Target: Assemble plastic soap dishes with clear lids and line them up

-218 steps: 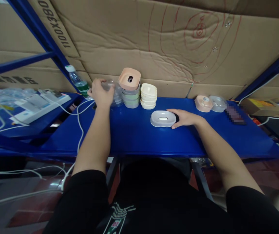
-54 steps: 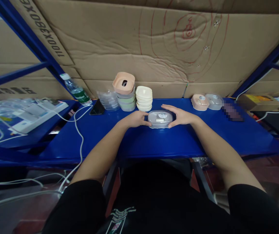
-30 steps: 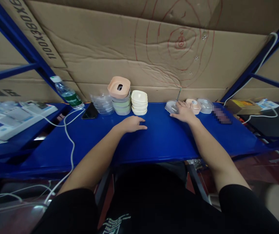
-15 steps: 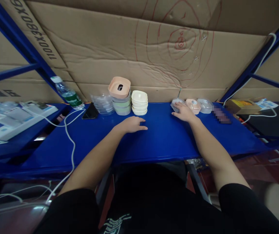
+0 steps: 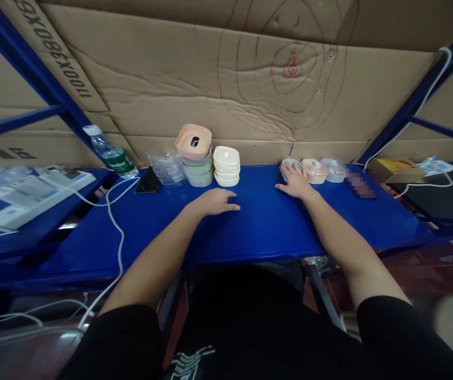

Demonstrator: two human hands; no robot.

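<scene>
My right hand lies with spread fingers over a clear-lidded small container at the back right of the table; part of it is hidden under the fingers. To its right stand a peach container and a greyish one with a clear lid. My left hand rests on the blue table, fingers apart and nothing in them. Just behind it is a stack of cream trays. Beside that rises a taller stack of green and grey pieces, topped by a peach frame with a slot.
Clear plastic lids are stacked left of the trays, near a black phone and a water bottle. A white cable crosses the table's left side. Cardboard walls the back. An open box sits at far right.
My right hand has shifted slightly, its fingers now more spread over the container, which sits a little further right, closer to the peach one. My left hand has stayed in place.
</scene>
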